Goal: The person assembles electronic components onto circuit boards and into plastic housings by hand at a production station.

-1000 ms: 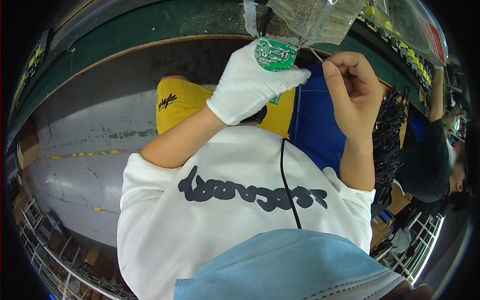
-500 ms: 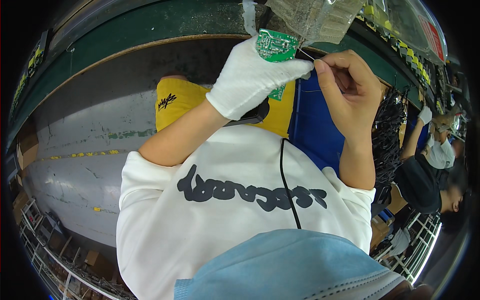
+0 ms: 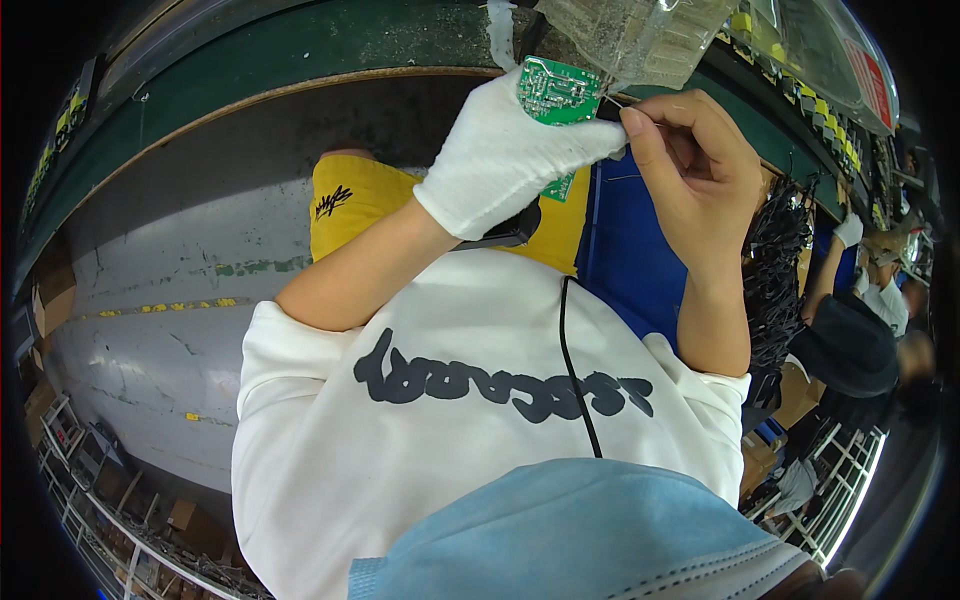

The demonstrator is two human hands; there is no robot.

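A green circuit board [image 3: 556, 92] stands close to the bench edge, its soldered face turned to me. My left hand [image 3: 515, 150], in a white knitted glove, grips it with the thumb across its front; the thumb hides the middle of the board, and its lower end shows beneath. My right hand [image 3: 695, 165] is bare, thumb and forefinger pinched together just right of the board. Between those fingertips and the board's right edge runs a thin light wire [image 3: 613, 101]. How its far end meets the board is too small to tell.
Clear plastic trays [image 3: 640, 45] rest on the green bench [image 3: 370, 50] behind the board. Below my right hand is a blue surface [image 3: 625, 245], with a bundle of black cables [image 3: 775, 270] to its right. Another person [image 3: 850, 340] works at far right.
My right fingertips have moved slightly up and left, nearer the board, and less of the wire shows. The board and my left hand have shifted a little to the right.
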